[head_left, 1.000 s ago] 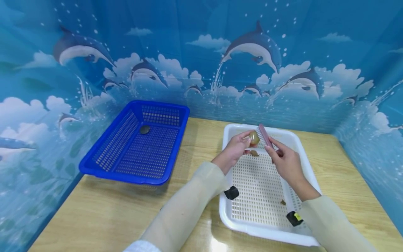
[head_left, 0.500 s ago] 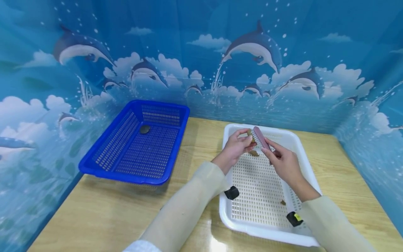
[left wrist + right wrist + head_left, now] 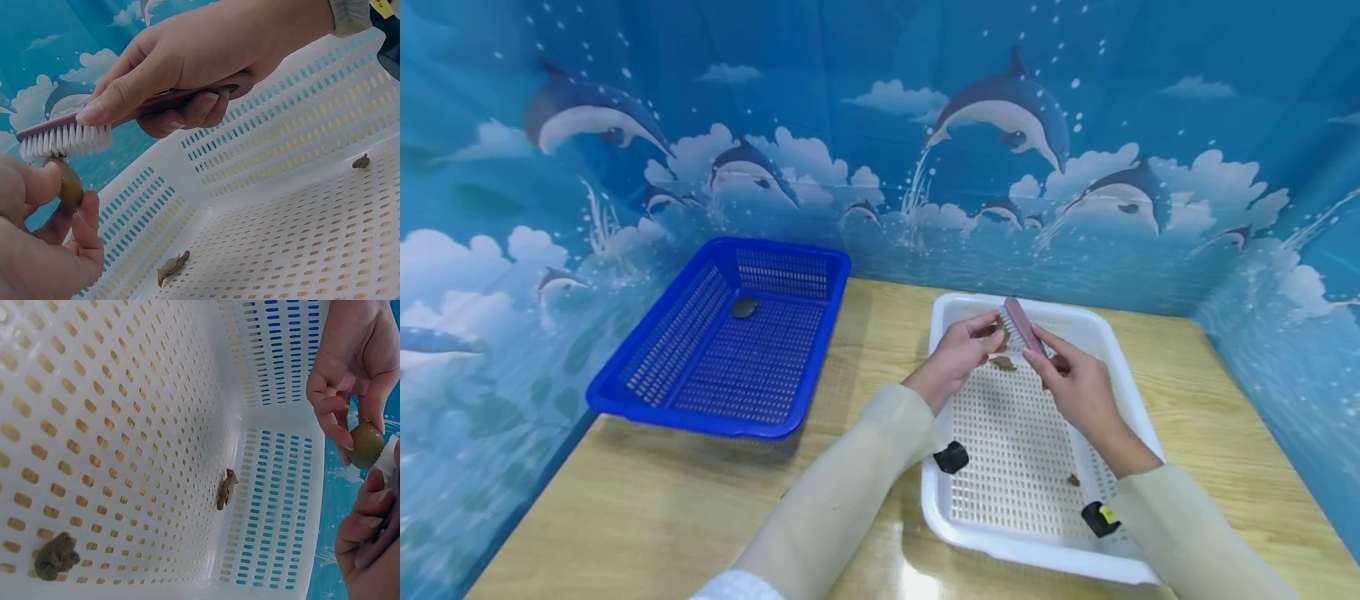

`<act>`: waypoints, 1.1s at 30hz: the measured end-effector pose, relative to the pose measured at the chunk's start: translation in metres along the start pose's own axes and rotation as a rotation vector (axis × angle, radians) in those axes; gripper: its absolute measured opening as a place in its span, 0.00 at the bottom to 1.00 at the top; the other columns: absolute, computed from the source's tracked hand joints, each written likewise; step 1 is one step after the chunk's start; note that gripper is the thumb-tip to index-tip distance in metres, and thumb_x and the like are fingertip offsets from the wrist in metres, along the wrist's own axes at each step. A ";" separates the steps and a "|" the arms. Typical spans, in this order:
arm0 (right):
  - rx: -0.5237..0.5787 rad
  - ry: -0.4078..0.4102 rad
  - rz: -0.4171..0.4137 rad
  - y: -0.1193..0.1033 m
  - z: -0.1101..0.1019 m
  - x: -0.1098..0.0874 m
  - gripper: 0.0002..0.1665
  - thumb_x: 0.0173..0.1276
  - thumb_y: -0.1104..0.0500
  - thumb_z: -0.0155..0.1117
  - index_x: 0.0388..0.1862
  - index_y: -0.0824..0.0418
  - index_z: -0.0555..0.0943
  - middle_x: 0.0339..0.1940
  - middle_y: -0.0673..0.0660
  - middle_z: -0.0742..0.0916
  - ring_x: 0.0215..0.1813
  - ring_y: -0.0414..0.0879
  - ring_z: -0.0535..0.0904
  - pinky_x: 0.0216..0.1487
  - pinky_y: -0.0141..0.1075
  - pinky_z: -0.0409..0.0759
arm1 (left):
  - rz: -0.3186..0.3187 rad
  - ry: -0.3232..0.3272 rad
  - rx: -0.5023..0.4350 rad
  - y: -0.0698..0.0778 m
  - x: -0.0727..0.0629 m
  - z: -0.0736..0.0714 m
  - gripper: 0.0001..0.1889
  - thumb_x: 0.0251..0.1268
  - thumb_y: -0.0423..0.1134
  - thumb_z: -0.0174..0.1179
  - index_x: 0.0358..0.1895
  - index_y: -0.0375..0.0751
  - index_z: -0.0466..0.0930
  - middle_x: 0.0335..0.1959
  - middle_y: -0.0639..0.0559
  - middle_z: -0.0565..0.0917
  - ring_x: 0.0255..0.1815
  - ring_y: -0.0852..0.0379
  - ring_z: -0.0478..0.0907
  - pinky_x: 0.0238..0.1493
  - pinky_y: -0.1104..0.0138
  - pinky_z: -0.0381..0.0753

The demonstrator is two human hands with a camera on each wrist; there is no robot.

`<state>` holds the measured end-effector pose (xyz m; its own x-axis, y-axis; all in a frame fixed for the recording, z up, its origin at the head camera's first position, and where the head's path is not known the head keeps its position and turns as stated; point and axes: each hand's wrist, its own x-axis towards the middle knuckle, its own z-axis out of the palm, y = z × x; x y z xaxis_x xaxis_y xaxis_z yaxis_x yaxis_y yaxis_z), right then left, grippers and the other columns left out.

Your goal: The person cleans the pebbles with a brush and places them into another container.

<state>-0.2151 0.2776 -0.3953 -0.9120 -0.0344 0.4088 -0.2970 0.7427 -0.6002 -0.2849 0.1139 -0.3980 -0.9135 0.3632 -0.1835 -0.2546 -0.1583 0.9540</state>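
Above the far end of the white basket, my left hand pinches a smooth, glossy olive-brown clam between thumb and fingers. My right hand grips a scrubbing brush with a dusty-pink back and handle. Its white bristles touch the upper edge of the clam in the left wrist view. Brush and fingers hide most of the clam in the head view. Two brown clumps lie in the basket: one below the left hand, another nearer the right side.
On the left of the wooden table stands a blue perforated basket holding one dark, smooth oval piece. Black wrist cameras sit over the white basket. A dolphin-print curtain hangs behind and at the sides.
The brush swung left onto the clam, then shifted slightly back right. The clam has turned from showing its broad face to being mostly hidden. Both baskets and the clumps stay put.
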 end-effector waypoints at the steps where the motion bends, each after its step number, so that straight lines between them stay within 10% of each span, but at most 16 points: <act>1: -0.002 0.000 0.002 0.000 0.000 0.000 0.26 0.73 0.54 0.60 0.67 0.62 0.74 0.13 0.52 0.77 0.13 0.37 0.66 0.12 0.31 0.62 | 0.007 0.000 0.017 0.000 0.000 0.000 0.23 0.70 0.33 0.58 0.67 0.47 0.73 0.52 0.51 0.83 0.36 0.63 0.79 0.32 0.73 0.70; 23: -0.018 0.005 0.097 0.002 0.000 0.000 0.28 0.75 0.48 0.56 0.68 0.60 0.73 0.16 0.58 0.80 0.12 0.37 0.64 0.12 0.33 0.64 | -0.015 -0.059 0.129 -0.003 0.002 -0.001 0.19 0.79 0.36 0.43 0.66 0.50 0.74 0.53 0.49 0.80 0.51 0.47 0.79 0.32 0.70 0.68; 33: -0.038 -0.001 0.119 0.003 -0.001 0.002 0.30 0.76 0.45 0.54 0.69 0.60 0.72 0.15 0.56 0.79 0.14 0.39 0.66 0.12 0.32 0.65 | -0.057 -0.095 -0.006 -0.002 0.001 0.001 0.20 0.78 0.41 0.46 0.66 0.38 0.72 0.39 0.39 0.85 0.29 0.60 0.77 0.28 0.75 0.74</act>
<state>-0.2175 0.2805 -0.3955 -0.9405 0.0543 0.3355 -0.1763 0.7661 -0.6181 -0.2853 0.1151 -0.3996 -0.8634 0.4569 -0.2138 -0.3074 -0.1404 0.9412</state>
